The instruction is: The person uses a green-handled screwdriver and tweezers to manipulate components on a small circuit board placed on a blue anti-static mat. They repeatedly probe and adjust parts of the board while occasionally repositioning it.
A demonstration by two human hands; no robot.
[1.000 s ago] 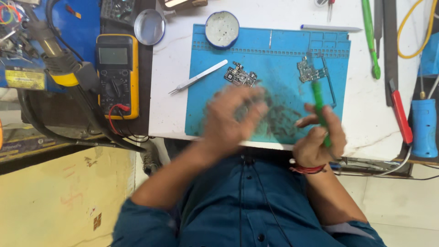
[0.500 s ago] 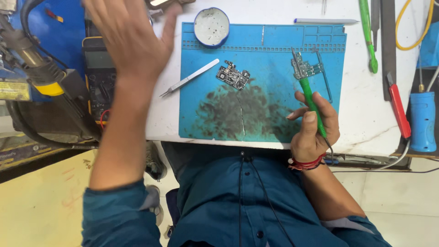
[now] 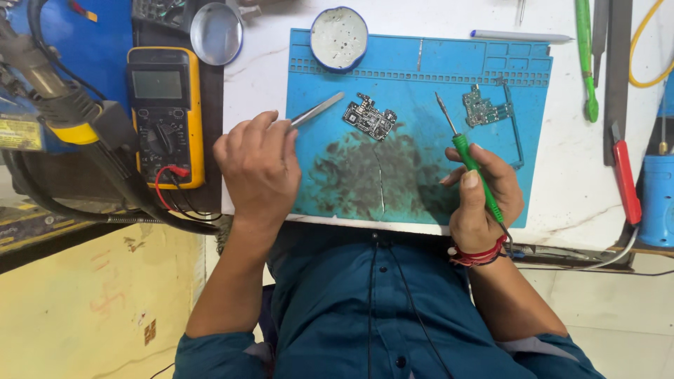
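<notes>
My left hand (image 3: 260,165) lies palm down at the left edge of the blue work mat (image 3: 421,63), its fingers closed over the handle end of metal tweezers (image 3: 319,109). The tweezer tips point toward a small dark circuit board (image 3: 370,119) lying on the mat. My right hand (image 3: 484,200) grips a green-handled tool (image 3: 472,165) whose thin metal tip points up and left over the mat. A second circuit board with a thin frame (image 3: 484,109) lies just above that hand. The mat's middle is stained dark.
A round tin of whitish paste (image 3: 339,38) sits at the mat's top edge, its lid (image 3: 216,31) to the left. A yellow multimeter (image 3: 165,116) and a cabled hot-air handle (image 3: 63,105) are at left. A green tool (image 3: 585,63), red-handled tool (image 3: 625,179) and blue cylinder (image 3: 658,196) are at right.
My left hand went from the mat up toward the far left, then came down onto the tweezers' handle. My right hand has stayed low on the right with the green-handled tool.
</notes>
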